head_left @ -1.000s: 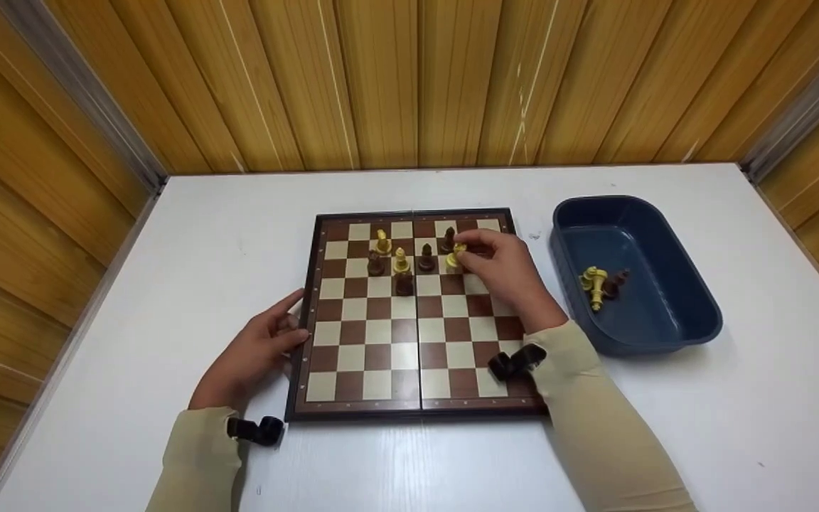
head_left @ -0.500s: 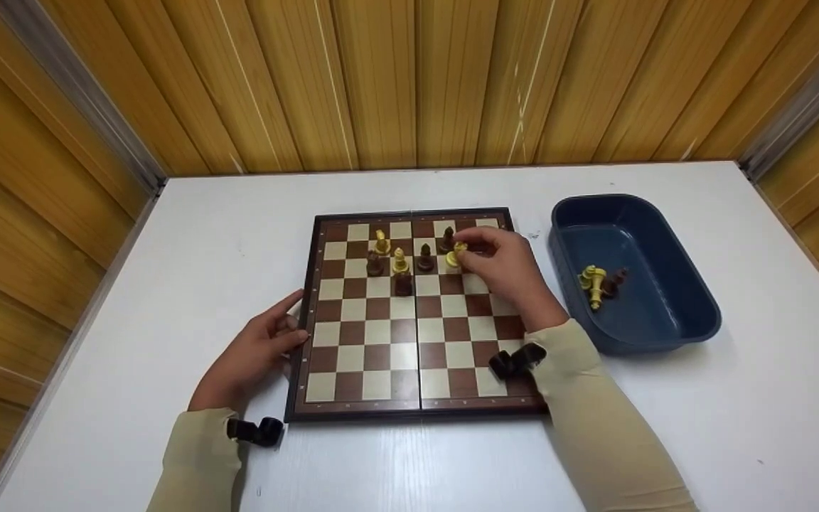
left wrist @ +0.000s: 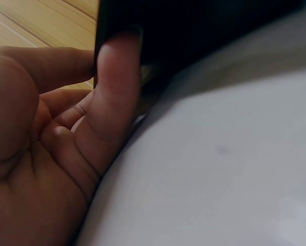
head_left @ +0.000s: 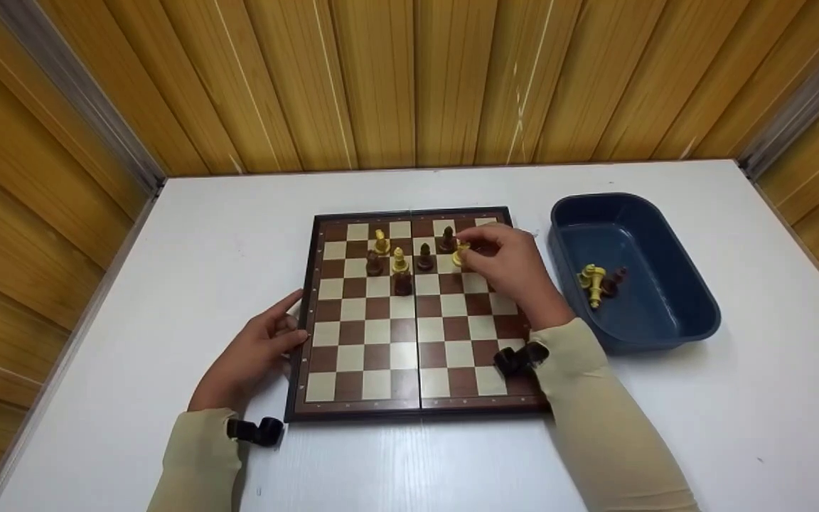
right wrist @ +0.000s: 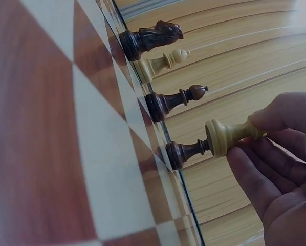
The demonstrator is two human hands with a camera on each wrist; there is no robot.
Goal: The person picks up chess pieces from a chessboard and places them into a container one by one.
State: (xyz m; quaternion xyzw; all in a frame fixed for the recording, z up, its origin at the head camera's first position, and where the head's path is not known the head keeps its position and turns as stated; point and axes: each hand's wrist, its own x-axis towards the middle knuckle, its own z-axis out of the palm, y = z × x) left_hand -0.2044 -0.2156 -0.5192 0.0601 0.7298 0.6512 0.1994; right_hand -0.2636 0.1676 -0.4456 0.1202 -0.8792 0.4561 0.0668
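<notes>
Moved since the earlier frame: right grip [head_left: 512, 263] and yellow chess piece [right wrist: 221, 137], both shifted slightly rightward. Left grip [head_left: 257, 348]: not clasping; thumb and forefinger touched the chessboard [head_left: 377, 358] at its left edge, apparently steadying it. Chessboard: lay flat on the worktop [head_left: 82, 441]. Blue tub [head_left: 655, 299]: stood right of the board, presumably for easy reach, holding loose pieces [head_left: 596, 288]. Yellow chess piece: was pinched by thumb and fingers above the board's far half, likely raised to clear its neighbours. Standing pieces [head_left: 403, 286]: six, upright nearby. Panelled wall [head_left: 381, 85]: rose behind.
</notes>
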